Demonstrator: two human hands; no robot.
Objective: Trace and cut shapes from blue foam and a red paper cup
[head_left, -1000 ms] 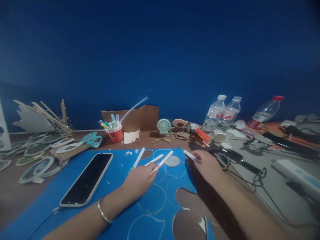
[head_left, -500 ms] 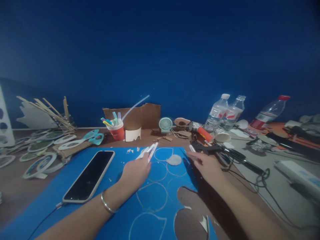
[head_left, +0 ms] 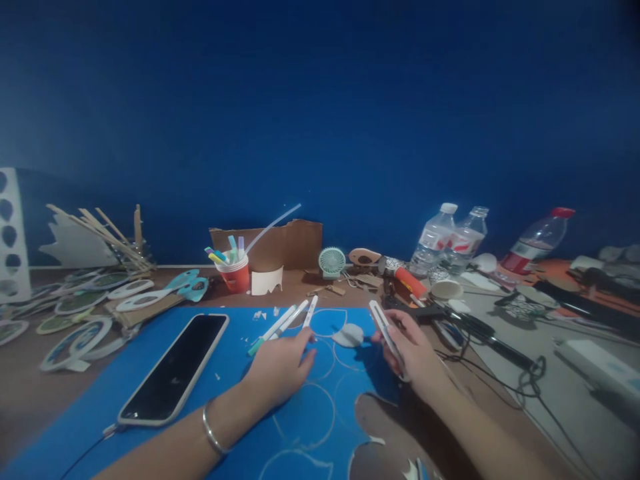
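a slim white plastic tool with a slot along it, probably a craft knife (head_left: 383, 327), is at centre right of the frame, above the right border of a flat matte-blue sheet (head_left: 240, 393). the right hand (head_left: 411, 347) has its fingers closed around it, tip slanting up and leftward. at frame centre the left hand (head_left: 280, 363) lies over the lower ends of slender white pens (head_left: 280, 321), one with a green end; i cannot tell whether it grips any.

as far as i can judge, the work is partly done: rounded gaps (head_left: 383, 427) at lower centre right seem already cut out, while several pale leaf-like outlines (head_left: 306, 415) around frame centre look uncut. a grey-white rounded piece (head_left: 349, 335) lies over two of them. left of these is a black phone in a pale case (head_left: 175, 370); beyond stands an orange-red paper cup (head_left: 237, 279) of markers on the brown bench (head_left: 23, 413).

hard to make out: any blade on the tool, and what the left palm covers. the lower edge cuts off both forearms and the lowest outline.
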